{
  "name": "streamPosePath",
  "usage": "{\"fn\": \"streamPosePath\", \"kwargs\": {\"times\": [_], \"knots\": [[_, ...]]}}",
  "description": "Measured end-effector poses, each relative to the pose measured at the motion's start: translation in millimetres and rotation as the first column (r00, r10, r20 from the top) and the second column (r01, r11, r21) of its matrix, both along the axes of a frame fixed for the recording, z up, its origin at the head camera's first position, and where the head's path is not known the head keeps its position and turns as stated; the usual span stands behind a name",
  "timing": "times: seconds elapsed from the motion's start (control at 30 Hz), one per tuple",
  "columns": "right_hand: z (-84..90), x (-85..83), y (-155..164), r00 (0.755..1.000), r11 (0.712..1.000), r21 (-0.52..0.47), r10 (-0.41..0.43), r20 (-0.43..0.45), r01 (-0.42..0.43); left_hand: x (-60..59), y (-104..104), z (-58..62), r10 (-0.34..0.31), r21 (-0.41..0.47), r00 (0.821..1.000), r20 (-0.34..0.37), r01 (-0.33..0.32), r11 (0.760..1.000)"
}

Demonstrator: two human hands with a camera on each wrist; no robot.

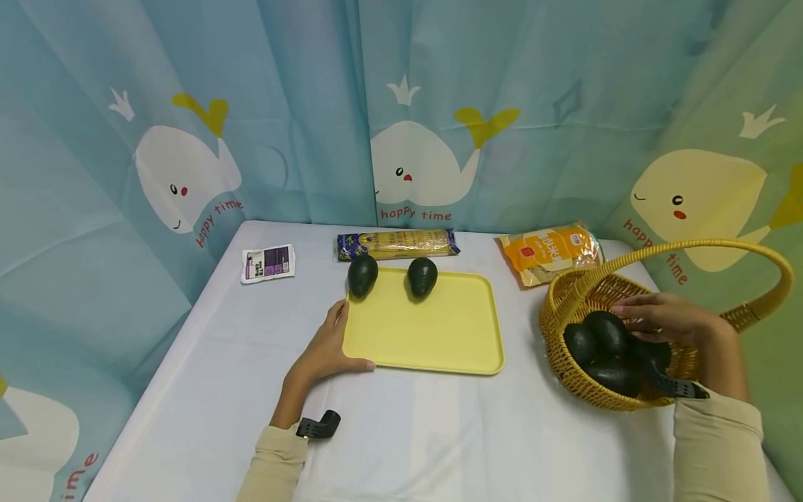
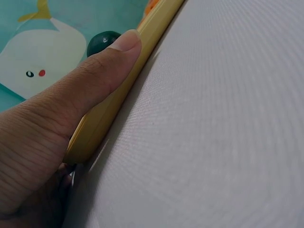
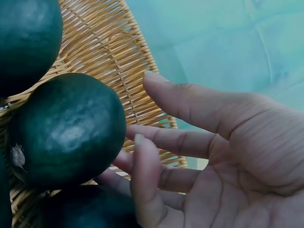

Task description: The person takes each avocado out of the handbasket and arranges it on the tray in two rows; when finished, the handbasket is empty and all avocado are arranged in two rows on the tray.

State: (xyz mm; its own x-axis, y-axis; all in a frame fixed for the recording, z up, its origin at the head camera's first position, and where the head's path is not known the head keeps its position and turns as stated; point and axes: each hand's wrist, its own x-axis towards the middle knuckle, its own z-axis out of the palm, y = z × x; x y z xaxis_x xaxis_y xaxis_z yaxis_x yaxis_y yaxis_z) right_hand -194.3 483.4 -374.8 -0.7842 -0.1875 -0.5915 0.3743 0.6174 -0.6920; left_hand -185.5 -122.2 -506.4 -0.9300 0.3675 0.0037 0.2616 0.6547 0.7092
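Note:
My left hand (image 1: pixel 329 345) grips the near left corner of a yellow tray (image 1: pixel 439 328), its thumb along the front edge and its fingers at the left side. Two dark green avocados sit at the tray's back: one avocado (image 1: pixel 362 276) by the left corner, another avocado (image 1: pixel 422 277) to its right. My right hand (image 1: pixel 668 321) is inside a wicker basket (image 1: pixel 555 335) holding several avocados. In the right wrist view its fingers are spread beside an avocado (image 3: pixel 71 130), thumb apart from it; fingertips reach its side, partly hidden.
Behind the tray lies a pack of noodles (image 1: pixel 401 245). An orange food bag (image 1: pixel 552 254) rests behind the basket, whose tall handle (image 1: pixel 690 244) arches over it. A small white and purple packet (image 1: pixel 268 264) is at the back left. A whale-print curtain (image 1: pixel 314 139) borders the table.

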Motion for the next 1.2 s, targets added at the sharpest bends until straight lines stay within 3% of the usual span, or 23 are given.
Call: {"fn": "streamPosePath", "kwargs": {"times": [0.47,0.87,1.2], "knots": [[-8.6,-5.9,-8.1,0.998,0.995,0.076,0.069,0.004,-0.069,-0.6,-1.2,-4.2,0.008,0.008,1.0,0.004,-0.008,1.0],[-11.0,-2.3,-21.1,0.996,0.989,0.115,0.091,-0.01,-0.09,1.9,0.8,4.2,0.012,0.043,1.0,-0.015,-0.011,0.999],[-13.6,0.5,-27.5,0.995,0.984,0.149,0.101,-0.008,-0.098,2.0,0.2,2.0,0.001,0.024,1.0,-0.002,-0.001,1.0]]}}
